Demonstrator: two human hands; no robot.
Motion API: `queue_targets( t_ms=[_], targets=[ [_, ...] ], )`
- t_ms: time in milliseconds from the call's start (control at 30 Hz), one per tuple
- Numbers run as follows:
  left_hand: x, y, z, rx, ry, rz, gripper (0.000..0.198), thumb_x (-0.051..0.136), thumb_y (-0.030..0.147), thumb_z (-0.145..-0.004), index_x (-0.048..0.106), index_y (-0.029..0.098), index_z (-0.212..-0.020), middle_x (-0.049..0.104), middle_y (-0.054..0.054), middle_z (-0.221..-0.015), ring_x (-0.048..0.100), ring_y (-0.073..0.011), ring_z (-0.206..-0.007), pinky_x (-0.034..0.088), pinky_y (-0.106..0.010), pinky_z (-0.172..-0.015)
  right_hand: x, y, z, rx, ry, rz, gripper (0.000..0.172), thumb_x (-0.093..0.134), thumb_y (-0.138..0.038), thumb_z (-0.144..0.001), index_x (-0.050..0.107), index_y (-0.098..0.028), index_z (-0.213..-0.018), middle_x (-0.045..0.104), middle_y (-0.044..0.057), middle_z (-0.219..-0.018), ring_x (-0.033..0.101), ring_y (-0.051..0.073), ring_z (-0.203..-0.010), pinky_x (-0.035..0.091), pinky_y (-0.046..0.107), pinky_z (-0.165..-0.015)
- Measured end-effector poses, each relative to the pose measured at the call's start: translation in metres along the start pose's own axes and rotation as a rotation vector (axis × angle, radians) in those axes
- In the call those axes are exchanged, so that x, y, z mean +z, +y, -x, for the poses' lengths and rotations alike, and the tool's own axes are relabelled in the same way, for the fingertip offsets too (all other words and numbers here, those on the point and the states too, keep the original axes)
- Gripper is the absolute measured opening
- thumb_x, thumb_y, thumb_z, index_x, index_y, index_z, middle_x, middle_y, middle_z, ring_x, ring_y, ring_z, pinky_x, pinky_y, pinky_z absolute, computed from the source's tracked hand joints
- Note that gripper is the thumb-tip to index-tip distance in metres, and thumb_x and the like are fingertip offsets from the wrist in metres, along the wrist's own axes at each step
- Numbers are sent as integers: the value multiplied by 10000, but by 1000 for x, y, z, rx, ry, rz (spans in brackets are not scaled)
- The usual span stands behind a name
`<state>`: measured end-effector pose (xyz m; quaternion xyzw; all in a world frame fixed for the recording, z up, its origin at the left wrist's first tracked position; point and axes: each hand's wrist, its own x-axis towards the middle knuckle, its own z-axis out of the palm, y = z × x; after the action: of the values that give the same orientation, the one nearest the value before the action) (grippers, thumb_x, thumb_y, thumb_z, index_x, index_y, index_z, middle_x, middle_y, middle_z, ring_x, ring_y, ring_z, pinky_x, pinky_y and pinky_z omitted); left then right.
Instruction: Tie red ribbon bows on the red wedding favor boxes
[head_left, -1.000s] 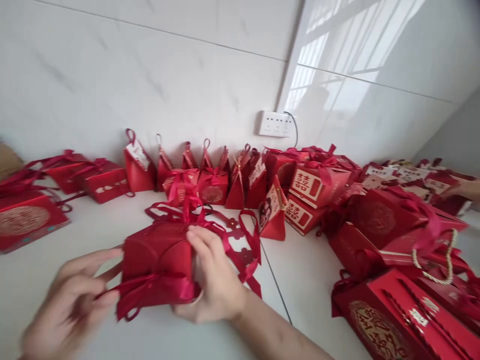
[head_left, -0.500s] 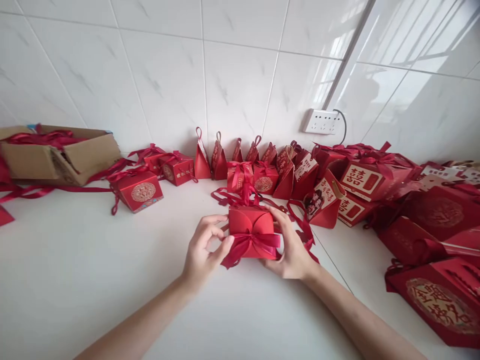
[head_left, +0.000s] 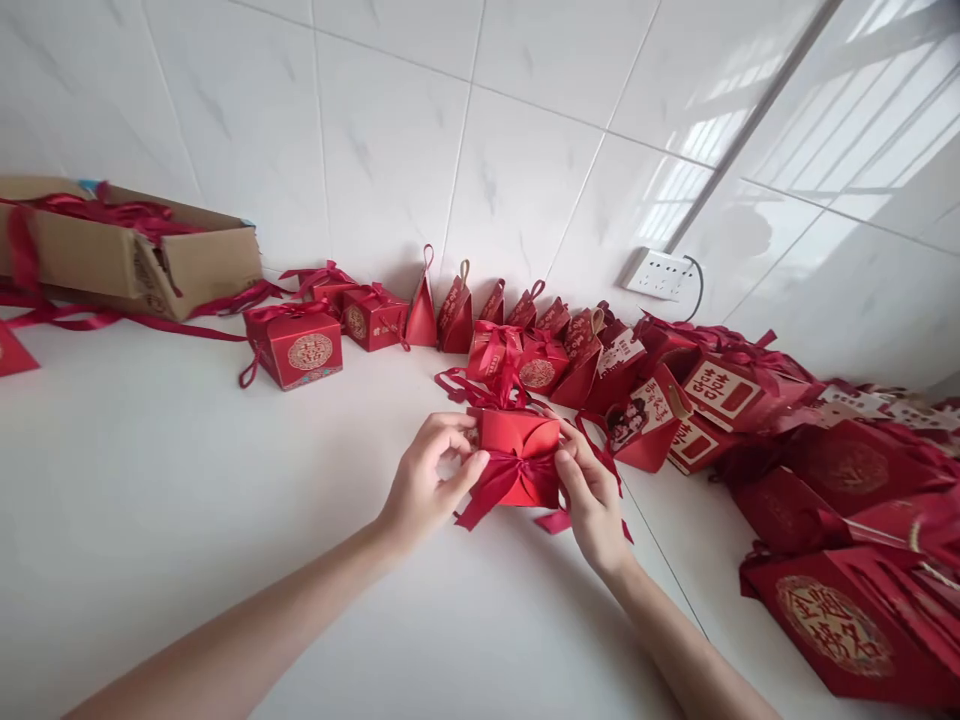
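"Shown where, exactly?"

"Seen at the white desk (head_left: 300, 540), holding a small red gift box (head_left: 517, 432) between left fingers (head_left: 448, 438) and right fingers (head_left: 589, 460), touching at both sides. Tied across the front with a dark red ribbon bow (head_left: 511, 469)."

"Spread, or pressed together?"

"Pinching the gift box by its side edges: on the left with thumb in front beside the bow and the rest curled behind; on the right with thumb at the bow's other end. Hard to tell whether gripping ribbon along with card."

"And changed since half a second ago?"

"Shifted forward at the right, from cupping the box's side with thumb low to pressing thumb against the front. Gathered in, too, at the bow's right end, after jutting past the edge in the earlier frame. Little altered at the left."

"Pictured behind?"

"Lined, before the tiled wall (head_left: 390, 130), with peaked red boxes (head_left: 455, 318); bordered by an open carton (head_left: 214, 268) of red ribbons (head_left: 112, 210) at far left and larger red boxes (head_left: 832, 625) at right."
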<state>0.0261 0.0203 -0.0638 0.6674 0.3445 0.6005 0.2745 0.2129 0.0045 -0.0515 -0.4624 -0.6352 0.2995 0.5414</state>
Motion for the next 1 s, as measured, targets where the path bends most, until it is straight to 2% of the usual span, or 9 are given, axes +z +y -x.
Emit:
queue_targets(
  t_ms=[200, 400, 533, 567, 600, 667, 700, 833, 1000],
  targets=[
    [-5, 2, -8, -43, 2, -36, 228, 540, 290, -837, 466, 186, -649, 577, -61, -964, 600, -156, -963, 555, -211, -668, -7, 4, -7, 55, -30, -183, 311, 617, -383, -810, 473, -202, -602, 504, 79, -1345, 470, 288, -1229, 400, 420, -963],
    [-2, 6, -9, -4, 21, -108, 219, 520, 277, -838, 441, 188, -655, 601, -54, -958, 620, -140, -837, 484, -156, -484, -8, 7, -8, 82, -57, -264, 333, 624, -391, -810, 454, -194, -603, 458, 86, -1383, 496, 290, -1195, 412, 427, -940],
    [-2, 5, -11, 10, 36, -124, 229, 499, 271, -856, 418, 188, -658, 621, -50, -942, 598, -94, -642, 430, -146, -404, -9, 13, -8, -40, -123, -172, 265, 593, -454, -824, 477, -217, -796, 421, 117, -1373, 457, 279, -1241, 445, 435, -945],
    [-3, 4, -12, 12, 35, -124, 231, 504, 272, -856, 420, 188, -658, 623, -52, -943, 604, -96, -650, 442, -148, -415, -11, 15, -8, -104, -167, -111, 339, 646, -476, -775, 480, -231, -941, 393, 129, -1384, 431, 286, -1265, 444, 448, -960],
    [-4, 3, -13, 14, 33, -122, 230, 512, 276, -854, 426, 187, -659, 623, -56, -947, 618, -107, -687, 463, -154, -438, -12, 16, -8, -167, -214, -33, 540, 707, -484, -712, 431, -243, -1110, 354, 145, -1401, 403, 294, -1285, 433, 468, -980],
    [-7, 0, -13, 21, 29, -116, 224, 531, 294, -846, 449, 185, -668, 618, -65, -962, 637, -137, -797, 510, -174, -507, -15, 18, -8, -249, -281, 141, 930, 781, -437, -633, 220, -247, -1350, 280, 171, -1428, 353, 307, -1316, 399, 505, -1019],
    [-7, -1, -13, 29, 28, -115, 218, 540, 305, -843, 463, 184, -678, 615, -68, -974, 637, -151, -852, 529, -187, -544, -16, 18, -8, -263, -294, 215, 1000, 779, -396, -641, 143, -245, -1397, 263, 175, -1430, 340, 307, -1321, 392, 515, -1025],
    [-6, 1, -6, 158, 5, -170, 149, 565, 269, -841, 529, 189, -721, 590, -82, -1064, 594, -197, -1053, 563, -274, -757, -16, 18, -7, -284, -255, 325, 942, 713, -274, -702, 111, -267, -1426, 295, 155, -1397, 364, 299, -1294, 453, 501, -973],
    [6, 10, 8, 330, -94, -323, 100, 614, 174, -814, 608, 194, -717, 414, -88, -1383, 458, -268, -1257, 462, -376, -981, -5, 19, -4, -340, -160, 326, 930, 734, -321, -687, 151, -266, -1409, 325, 155, -1364, 403, 308, -1253, 498, 485, -922]
  ],
)
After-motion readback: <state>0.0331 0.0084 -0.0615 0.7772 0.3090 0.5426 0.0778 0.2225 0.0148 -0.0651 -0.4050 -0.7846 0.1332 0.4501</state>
